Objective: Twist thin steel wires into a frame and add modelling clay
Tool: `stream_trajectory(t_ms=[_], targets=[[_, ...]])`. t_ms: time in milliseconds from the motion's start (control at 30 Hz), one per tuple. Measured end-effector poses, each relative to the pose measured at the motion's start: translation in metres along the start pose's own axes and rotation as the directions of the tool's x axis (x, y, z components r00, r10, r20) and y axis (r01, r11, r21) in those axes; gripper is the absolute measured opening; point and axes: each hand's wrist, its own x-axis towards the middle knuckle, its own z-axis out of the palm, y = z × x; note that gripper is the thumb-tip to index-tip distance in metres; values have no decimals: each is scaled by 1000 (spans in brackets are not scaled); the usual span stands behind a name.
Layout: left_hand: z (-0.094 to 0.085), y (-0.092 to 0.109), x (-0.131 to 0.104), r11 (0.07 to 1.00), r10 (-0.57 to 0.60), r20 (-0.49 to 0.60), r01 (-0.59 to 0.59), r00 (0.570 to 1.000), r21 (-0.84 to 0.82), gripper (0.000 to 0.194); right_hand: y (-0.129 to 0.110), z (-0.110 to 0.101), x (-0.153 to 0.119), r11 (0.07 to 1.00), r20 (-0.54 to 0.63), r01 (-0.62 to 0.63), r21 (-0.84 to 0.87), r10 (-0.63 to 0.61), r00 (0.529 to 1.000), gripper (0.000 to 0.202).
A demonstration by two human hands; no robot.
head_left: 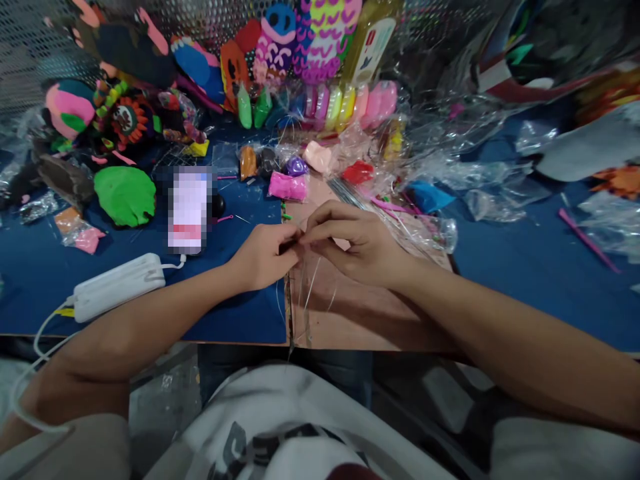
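Note:
My left hand (263,257) and my right hand (357,243) meet over the left edge of a pinkish-brown board (345,320). Thumb and fingers are pinched together on both, fingertips touching or nearly so. Whatever they hold is too small and too hidden to name. Thin pale strands (313,283) show just below the fingertips; I cannot tell if they hang from the hands or lie on the board. Beyond my right hand lies a bundle of thin metal wires (345,192). A pink clay packet (289,187) sits just past my fingers.
A phone (187,210) is cabled to a white power bank (119,287) on the left, near a green clay disc (125,195). Colourful clay figures (129,122) and a bottle (371,47) line the back. Plastic wrappings (493,190) and a purple stick (589,240) lie right.

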Motion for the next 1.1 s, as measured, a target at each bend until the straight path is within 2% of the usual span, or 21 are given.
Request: stream_trajectory(t_ms=[133,300,400,467,533,600,667,833,1000,1100], targets=[[-4,3,-1,994,20,20,-23,1000,106,10,2,3,-3,1000,3,5,-30,-5,1000,23],[-8,6,-4,975,37,24,-41,999,218,14,1,3,-3,1000,28,6,18,-7,1000,24],[-8,6,-5,977,37,35,-43,999,211,16,-1,4,-2,996,21,-45,71,43,999,22],[-8,6,-5,985,20,22,-23,1000,173,13,-1,6,-2,979,11,-140,149,140,990,18],[-7,6,-4,995,-8,2,7,1000,103,12,-1,8,-2,920,14,-285,270,293,956,8],[-6,5,-4,999,-43,-3,44,999,30,15,1,10,-1,828,45,-423,369,438,898,21],[-6,5,-3,997,-77,12,78,997,-18,17,1,11,1,753,84,-506,420,523,848,36],[-3,5,1,993,-95,41,98,995,-70,9,-6,10,7,666,156,-610,429,611,776,52],[0,4,3,989,-95,58,101,994,-113,7,-12,7,10,527,228,-713,462,707,670,54],[2,3,2,984,-112,74,121,991,-127,11,-12,4,12,464,280,-740,486,720,635,53]])
